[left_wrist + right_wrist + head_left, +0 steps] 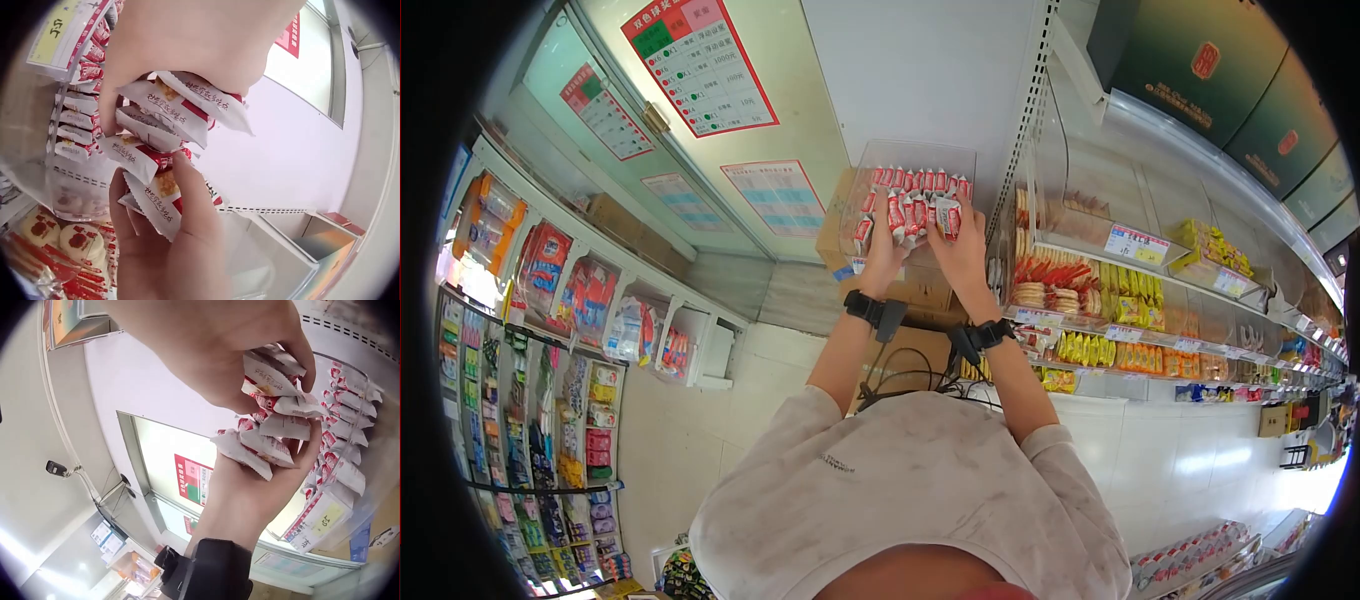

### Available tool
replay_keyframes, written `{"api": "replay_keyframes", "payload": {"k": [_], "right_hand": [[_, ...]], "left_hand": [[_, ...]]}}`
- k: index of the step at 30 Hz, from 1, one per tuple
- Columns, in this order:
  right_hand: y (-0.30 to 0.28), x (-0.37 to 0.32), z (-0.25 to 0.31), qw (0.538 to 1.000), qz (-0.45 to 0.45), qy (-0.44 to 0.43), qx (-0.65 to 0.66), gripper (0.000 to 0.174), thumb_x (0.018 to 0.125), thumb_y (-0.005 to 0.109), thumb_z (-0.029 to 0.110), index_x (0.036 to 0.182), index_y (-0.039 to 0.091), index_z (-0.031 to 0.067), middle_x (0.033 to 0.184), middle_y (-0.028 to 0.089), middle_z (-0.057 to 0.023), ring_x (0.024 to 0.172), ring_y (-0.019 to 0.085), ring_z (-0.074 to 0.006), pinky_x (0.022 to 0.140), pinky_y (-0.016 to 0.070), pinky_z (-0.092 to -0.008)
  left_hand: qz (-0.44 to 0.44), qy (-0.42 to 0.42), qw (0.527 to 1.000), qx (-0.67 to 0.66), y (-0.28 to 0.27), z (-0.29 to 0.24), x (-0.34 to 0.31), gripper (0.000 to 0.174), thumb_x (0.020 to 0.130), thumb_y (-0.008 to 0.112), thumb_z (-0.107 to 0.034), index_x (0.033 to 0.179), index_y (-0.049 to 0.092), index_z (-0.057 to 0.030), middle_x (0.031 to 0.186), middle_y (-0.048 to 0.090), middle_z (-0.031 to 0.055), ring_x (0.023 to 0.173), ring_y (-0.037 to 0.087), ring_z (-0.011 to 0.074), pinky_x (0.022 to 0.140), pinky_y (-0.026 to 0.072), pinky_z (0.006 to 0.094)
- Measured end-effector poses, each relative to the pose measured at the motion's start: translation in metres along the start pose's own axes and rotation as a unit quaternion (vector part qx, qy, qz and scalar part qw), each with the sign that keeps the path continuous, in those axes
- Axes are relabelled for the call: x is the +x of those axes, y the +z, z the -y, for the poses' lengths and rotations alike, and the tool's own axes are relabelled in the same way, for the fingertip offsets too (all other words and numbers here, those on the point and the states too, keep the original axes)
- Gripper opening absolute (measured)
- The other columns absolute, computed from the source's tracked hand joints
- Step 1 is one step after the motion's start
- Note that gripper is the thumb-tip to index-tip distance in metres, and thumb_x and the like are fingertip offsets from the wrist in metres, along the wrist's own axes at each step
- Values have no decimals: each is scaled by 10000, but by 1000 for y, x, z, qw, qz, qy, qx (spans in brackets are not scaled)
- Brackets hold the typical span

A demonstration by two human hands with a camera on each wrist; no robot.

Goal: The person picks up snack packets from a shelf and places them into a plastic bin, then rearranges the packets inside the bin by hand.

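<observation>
Between my two hands is a bunch of small red-and-white wrapped snack packets point(912, 217), their crimped white ends showing in both wrist views. My left hand point(884, 250) grips the packets point(169, 106) at the left of the bunch, fingers curled round them. From the other side my right hand point(963, 250) holds more of them point(269, 372) between thumb and fingers. Both hands are over the near part of a clear plastic bin point(955, 160). Behind the hands, more of the same packets point(920, 180) stand in a row inside that bin.
Cardboard boxes point(920, 290) are stacked under the bin. Right of it stands a shelf with snack packs point(1125, 290) and price tags point(1138, 243). A glass door point(790, 120) with posters is at the back left. Black cables point(910, 370) hang below my wrists.
</observation>
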State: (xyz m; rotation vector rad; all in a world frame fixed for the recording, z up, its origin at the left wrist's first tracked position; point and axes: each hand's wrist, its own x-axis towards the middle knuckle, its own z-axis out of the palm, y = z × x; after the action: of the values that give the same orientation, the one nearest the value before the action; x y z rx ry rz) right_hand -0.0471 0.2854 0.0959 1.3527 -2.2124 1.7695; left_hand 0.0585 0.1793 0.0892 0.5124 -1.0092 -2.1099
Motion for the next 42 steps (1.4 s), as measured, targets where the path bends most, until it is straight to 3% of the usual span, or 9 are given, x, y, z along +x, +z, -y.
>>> {"api": "replay_keyframes", "payload": {"k": [2,6,12,18,24,26,32,38,42], "right_hand": [[-3,0,6,1000,2,2,-16,654,886,716,186,1471,440,91,1254,502,-261,1112,607,-456,907,534,-478],[-7,2,1,997,34,-26,-72,671,870,720,167,1475,435,111,1268,486,-259,1098,615,-475,892,551,-493],[-8,2,3,978,77,-54,-187,694,811,765,174,1438,468,142,1266,491,-252,1039,645,-464,806,584,-502],[-6,9,4,959,99,-55,-260,640,779,785,221,1362,530,151,1184,545,-205,951,681,-400,729,595,-473],[-9,17,-5,954,80,-108,-268,528,804,770,245,1293,586,168,1084,590,-148,884,691,-346,732,571,-457],[-10,17,-6,951,78,-123,-271,532,806,775,236,1299,585,171,1099,582,-142,904,686,-342,776,558,-454],[-9,4,-6,943,56,-128,-303,596,797,795,197,1350,573,187,1178,562,-155,1048,622,-350,881,521,-453],[-36,-13,16,976,0,-116,-183,583,807,789,175,1351,580,180,1183,564,-150,1054,591,-360,860,533,-467],[-84,-35,64,980,96,-170,-43,580,799,811,135,1335,588,150,1189,588,-163,1072,607,-376,851,545,-453]], "left_hand": [[6,-9,998,57,-3,3,7,754,992,403,-707,1470,433,-125,1303,641,68,1192,632,189,923,569,422],[-65,-16,984,168,-7,7,15,852,984,423,-718,1487,439,-31,1103,645,30,870,612,100,760,506,268],[-49,-25,988,144,21,-9,-11,764,980,502,-670,1476,506,-89,808,545,-71,646,446,44,598,382,244],[69,-67,988,119,-18,4,5,467,961,643,-519,1287,666,-185,805,560,-89,703,534,42,638,430,248],[27,-145,982,121,-27,11,31,315,975,645,-429,1154,691,-173,846,603,-72,749,606,63,656,510,269],[16,-171,980,102,-19,13,32,314,1015,602,-374,1234,677,-162,898,626,-59,770,623,73,639,531,265],[22,-127,977,167,-4,8,28,313,958,667,-389,1139,691,-135,914,652,-45,780,627,73,629,504,252],[26,-50,962,268,-41,48,54,406,947,677,-378,1217,675,-74,966,666,-6,752,604,71,666,506,262],[-15,-49,887,458,-16,30,40,636,728,848,-463,1070,710,56,944,737,128,867,710,250,777,550,376]]}}
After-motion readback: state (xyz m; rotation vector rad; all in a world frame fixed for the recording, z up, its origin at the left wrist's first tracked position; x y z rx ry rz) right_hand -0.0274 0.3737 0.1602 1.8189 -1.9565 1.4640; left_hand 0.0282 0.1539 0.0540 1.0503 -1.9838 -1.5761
